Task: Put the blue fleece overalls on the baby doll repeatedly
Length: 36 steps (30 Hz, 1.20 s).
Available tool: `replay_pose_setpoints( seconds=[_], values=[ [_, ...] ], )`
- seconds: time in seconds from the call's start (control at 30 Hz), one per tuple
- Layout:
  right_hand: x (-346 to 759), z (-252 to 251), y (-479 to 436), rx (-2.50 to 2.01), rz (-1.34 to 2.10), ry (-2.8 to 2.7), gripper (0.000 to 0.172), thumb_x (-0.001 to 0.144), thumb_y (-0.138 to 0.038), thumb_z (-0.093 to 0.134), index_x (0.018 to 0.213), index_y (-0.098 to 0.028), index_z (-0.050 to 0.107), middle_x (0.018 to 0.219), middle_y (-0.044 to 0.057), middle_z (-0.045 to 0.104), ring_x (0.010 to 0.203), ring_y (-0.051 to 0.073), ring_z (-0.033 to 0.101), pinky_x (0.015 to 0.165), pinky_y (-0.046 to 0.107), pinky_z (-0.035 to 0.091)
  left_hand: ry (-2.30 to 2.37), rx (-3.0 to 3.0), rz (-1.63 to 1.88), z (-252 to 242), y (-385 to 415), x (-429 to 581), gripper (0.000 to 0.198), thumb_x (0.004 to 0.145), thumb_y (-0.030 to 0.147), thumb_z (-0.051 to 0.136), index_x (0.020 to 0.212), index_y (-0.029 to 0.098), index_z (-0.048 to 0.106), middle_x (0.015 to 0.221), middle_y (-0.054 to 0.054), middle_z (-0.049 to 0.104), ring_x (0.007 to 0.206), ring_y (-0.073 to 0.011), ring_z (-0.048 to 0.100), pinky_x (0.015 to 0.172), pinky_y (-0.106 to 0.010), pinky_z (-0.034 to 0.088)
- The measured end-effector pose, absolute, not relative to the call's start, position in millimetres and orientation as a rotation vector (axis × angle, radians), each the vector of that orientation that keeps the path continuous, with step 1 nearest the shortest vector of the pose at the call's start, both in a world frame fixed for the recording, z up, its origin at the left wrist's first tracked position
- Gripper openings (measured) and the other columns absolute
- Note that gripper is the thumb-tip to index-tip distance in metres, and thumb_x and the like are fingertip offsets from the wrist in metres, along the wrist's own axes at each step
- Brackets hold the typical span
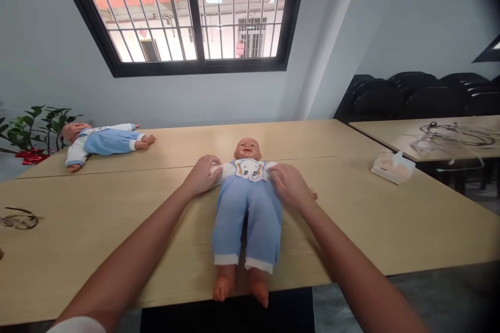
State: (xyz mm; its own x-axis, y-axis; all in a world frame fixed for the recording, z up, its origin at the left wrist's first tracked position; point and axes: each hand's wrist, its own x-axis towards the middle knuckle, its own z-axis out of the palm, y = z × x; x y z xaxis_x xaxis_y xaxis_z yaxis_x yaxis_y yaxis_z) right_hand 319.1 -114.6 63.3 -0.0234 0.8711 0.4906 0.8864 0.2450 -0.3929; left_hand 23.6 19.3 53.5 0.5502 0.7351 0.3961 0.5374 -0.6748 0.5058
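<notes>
A baby doll [250, 203] lies on its back on the table, its head toward the window and its feet at the near edge. It wears light blue trousers and a white top with an elephant face on the chest. My left hand [202, 176] is closed round the white sleeve on the left side of the picture. Over the opposite sleeve, my right hand [289, 183] grips the doll's other arm, whose small hand shows beyond my wrist. My fingers partly cover both sleeves.
A second doll [111, 141] in similar clothes lies at the back left, near a potted plant [33, 127]. Glasses [19, 218] rest at the left. A white tissue box [392, 167] is to the right. Cables [455, 135] lie on another table before stacked black chairs [424, 94].
</notes>
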Motion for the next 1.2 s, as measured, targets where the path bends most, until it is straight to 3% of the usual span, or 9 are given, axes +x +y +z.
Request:
replay_pose_setpoints(
  seconds=[0.1,0.2,0.27,0.47,0.67,0.77,0.93,1.07,1.2],
  values=[
    [325,65,-55,-1.633,0.046,-1.902,0.038,0.100,-0.027,0.049,0.131,-0.013,0.066,0.131,0.016,0.071,0.122,0.027,0.063,0.108,0.043,0.046,0.948,2.500,0.766,56,51,55,0.050,0.102,0.041,0.045,0.144,0.015,0.051,0.149,-0.016,0.058,0.140,-0.0266,0.053,0.117,-0.045,0.042],
    [324,47,-42,-1.532,0.051,-1.961,0.049,0.102,-0.032,0.049,0.147,-0.015,0.054,0.149,0.015,0.060,0.137,0.026,0.055,0.115,0.043,0.041,0.843,2.553,0.615,44,60,67,0.057,0.101,0.045,0.047,0.152,0.020,0.047,0.154,-0.012,0.057,0.139,-0.0261,0.056,0.115,-0.040,0.045],
    [329,35,-46,-1.520,0.086,-2.022,0.046,0.104,-0.035,0.046,0.145,-0.016,0.057,0.150,0.015,0.060,0.137,0.027,0.055,0.115,0.043,0.041,0.829,2.580,0.502,35,63,64,0.057,0.102,0.047,0.045,0.154,0.023,0.046,0.153,-0.010,0.059,0.135,-0.0270,0.060,0.111,-0.040,0.047],
    [364,32,-50,-1.773,0.231,-2.094,0.037,0.106,-0.039,0.043,0.115,-0.021,0.073,0.113,0.012,0.076,0.097,0.025,0.068,0.086,0.036,0.050,0.861,2.729,0.299,29,73,49,0.049,0.107,0.047,0.036,0.152,0.033,0.050,0.146,-0.005,0.065,0.123,-0.0264,0.067,0.101,-0.039,0.050],
    [368,51,-65,-1.650,0.104,-1.970,0.027,0.100,-0.040,0.052,0.096,-0.021,0.071,0.099,0.011,0.070,0.096,0.028,0.060,0.088,0.041,0.045,0.796,2.767,0.867,24,44,38,0.024,0.103,0.034,0.049,0.108,0.022,0.069,0.110,-0.009,0.075,0.107,-0.0256,0.066,0.100,-0.042,0.049],
    [361,67,-80,-1.627,0.505,-1.974,0.035,0.101,-0.047,0.049,0.082,-0.023,0.066,0.082,0.005,0.063,0.079,0.022,0.056,0.073,0.035,0.043,0.832,2.540,0.896,18,20,26,0.019,0.104,0.031,0.049,0.111,0.021,0.064,0.106,-0.008,0.072,0.099,-0.0215,0.066,0.091,-0.037,0.053],
    [359,76,-88,-1.786,1.101,-2.014,0.026,0.097,-0.047,0.058,0.093,-0.022,0.066,0.079,-0.001,0.057,0.071,0.017,0.051,0.064,0.029,0.039,0.810,2.398,0.581,8,5,17,0.027,0.105,0.027,0.048,0.131,0.024,0.056,0.121,-0.007,0.066,0.109,-0.0213,0.064,0.094,-0.037,0.054],
    [363,63,-90,-1.967,0.953,-2.036,0.025,0.100,-0.044,0.055,0.087,-0.023,0.058,0.074,-0.003,0.057,0.065,0.015,0.048,0.060,0.028,0.033,0.908,2.407,0.725,3,5,21,0.011,0.105,0.022,0.049,0.113,0.023,0.057,0.101,-0.004,0.064,0.090,-0.0177,0.062,0.080,-0.032,0.054],
    [374,58,-92,-2.067,0.709,-2.074,0.022,0.100,-0.041,0.055,0.087,-0.024,0.063,0.073,-0.002,0.064,0.061,0.014,0.051,0.059,0.029,0.033,0.926,2.547,0.883,6,11,18,0.012,0.103,0.019,0.055,0.113,0.024,0.059,0.106,-0.004,0.066,0.101,-0.0187,0.064,0.087,-0.033,0.054]
  ],
)
